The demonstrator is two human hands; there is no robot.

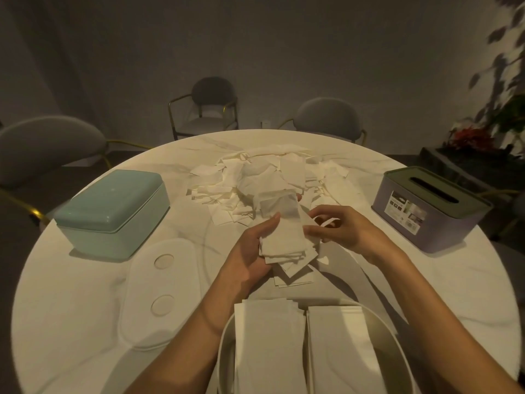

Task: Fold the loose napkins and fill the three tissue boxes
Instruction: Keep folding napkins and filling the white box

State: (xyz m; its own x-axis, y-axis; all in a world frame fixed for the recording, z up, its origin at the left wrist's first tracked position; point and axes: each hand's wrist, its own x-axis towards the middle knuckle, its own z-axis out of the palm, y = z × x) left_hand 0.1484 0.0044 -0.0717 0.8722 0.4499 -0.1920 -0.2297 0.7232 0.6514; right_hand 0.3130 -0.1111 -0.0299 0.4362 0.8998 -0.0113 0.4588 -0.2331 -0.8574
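A heap of loose white napkins (255,177) lies at the middle back of the round table. My left hand (250,251) holds a small stack of folded napkins (289,245) from below, above the table's middle. My right hand (338,226) pinches the right edge of the top napkin of that stack. A closed mint-green tissue box (113,211) stands at the left. A purple box with a slotted dark lid (431,209) stands at the right. An open white box (377,319) right in front of me holds two stacks of folded napkins (270,345).
A white oval lid (159,294) with two round dimples lies on the marble table (71,308) at my front left. Grey chairs (213,106) stand around the far side. A plant (500,109) is at the far right.
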